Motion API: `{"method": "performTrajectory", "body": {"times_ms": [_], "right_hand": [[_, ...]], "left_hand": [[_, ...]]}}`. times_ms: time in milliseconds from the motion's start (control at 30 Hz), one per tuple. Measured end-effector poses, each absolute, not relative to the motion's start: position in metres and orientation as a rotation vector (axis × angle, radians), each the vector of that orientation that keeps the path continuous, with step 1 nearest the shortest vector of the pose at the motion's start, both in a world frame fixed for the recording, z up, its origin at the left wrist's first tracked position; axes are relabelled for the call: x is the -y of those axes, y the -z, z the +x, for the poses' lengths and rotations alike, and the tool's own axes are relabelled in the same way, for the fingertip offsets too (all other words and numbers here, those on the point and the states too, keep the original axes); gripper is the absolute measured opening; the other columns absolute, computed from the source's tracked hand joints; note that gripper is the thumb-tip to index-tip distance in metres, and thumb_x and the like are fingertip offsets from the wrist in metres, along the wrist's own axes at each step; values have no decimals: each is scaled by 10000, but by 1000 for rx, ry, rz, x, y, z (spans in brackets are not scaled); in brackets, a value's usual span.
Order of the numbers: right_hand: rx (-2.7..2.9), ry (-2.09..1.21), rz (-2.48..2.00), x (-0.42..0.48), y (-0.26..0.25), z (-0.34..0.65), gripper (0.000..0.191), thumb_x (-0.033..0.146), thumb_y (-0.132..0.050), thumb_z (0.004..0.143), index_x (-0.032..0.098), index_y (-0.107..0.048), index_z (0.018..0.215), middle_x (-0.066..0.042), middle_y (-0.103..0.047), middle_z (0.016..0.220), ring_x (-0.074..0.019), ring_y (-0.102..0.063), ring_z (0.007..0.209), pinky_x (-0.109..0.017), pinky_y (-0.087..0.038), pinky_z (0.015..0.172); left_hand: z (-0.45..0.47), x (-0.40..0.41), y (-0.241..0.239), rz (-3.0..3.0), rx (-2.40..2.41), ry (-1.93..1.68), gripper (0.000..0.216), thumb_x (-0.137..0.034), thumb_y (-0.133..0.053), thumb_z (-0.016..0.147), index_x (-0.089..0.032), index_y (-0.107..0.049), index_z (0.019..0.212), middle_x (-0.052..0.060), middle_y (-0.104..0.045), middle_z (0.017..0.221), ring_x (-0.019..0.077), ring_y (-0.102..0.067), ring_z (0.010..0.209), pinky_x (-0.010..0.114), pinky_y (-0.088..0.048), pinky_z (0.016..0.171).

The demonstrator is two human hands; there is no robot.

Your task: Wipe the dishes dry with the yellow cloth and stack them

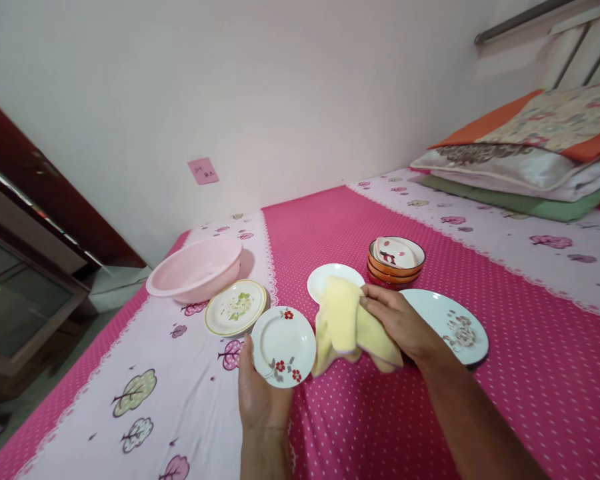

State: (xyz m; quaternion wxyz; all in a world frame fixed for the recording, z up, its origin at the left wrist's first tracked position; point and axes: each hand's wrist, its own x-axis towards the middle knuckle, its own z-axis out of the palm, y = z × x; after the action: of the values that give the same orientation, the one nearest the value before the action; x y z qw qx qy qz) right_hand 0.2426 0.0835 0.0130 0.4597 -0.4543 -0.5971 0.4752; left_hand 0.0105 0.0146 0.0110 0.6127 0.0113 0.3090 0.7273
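My left hand (260, 397) holds up a small white plate with red flowers (283, 345), gripped from underneath at its near edge. My right hand (405, 327) is closed on a yellow cloth (343, 321), which hangs just to the right of that plate and touches its rim. Both hands hover above a bed covered by a pink dotted sheet (380, 413).
On the bed lie a pink basin (195, 270), a yellow-rimmed floral plate (236, 307), a plain white plate (325, 277), stacked orange bowls (396, 260) and a large pale plate (455, 323). Folded bedding (530, 160) sits at the back right. A wall runs behind.
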Motion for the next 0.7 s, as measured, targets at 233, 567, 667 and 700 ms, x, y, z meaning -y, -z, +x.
{"method": "performTrajectory", "body": {"times_ms": [233,567,667,700], "right_hand": [[1540,-1241,-880,-61,-31,204,204,388,-506,967,209,-590,914,-3,-621,864,-175,-581,801,-282,-474,729],[2074,-780,-763,-31,-16,145,412,155,-752,860,190,-609,1245,-102,-577,1395,-265,-503,1322,-447,-388,1153],[2096,-669,-728,-30,-14,141,307,38,-641,898,190,-635,1164,-87,-601,1364,-245,-525,1290,-425,-426,1120],[2091,-630,-713,-30,-14,140,308,24,-627,899,192,-638,1157,-86,-605,1361,-247,-530,1282,-425,-437,1110]], "left_hand": [[19,-15,-12,55,-657,-1635,455,-406,-504,1014,-197,-684,1376,125,-772,1233,304,-713,1169,479,-459,1132],[11,-9,3,145,-524,-1455,543,-533,-458,1006,-143,-775,1212,155,-792,1130,317,-714,1157,423,-500,1084],[16,-9,1,51,-560,-1489,486,-502,-466,1019,-158,-793,1122,125,-803,1025,258,-766,956,356,-599,899],[19,-10,0,27,-551,-1490,471,-481,-455,1030,-160,-791,1103,113,-801,992,228,-767,894,317,-610,829]]}}
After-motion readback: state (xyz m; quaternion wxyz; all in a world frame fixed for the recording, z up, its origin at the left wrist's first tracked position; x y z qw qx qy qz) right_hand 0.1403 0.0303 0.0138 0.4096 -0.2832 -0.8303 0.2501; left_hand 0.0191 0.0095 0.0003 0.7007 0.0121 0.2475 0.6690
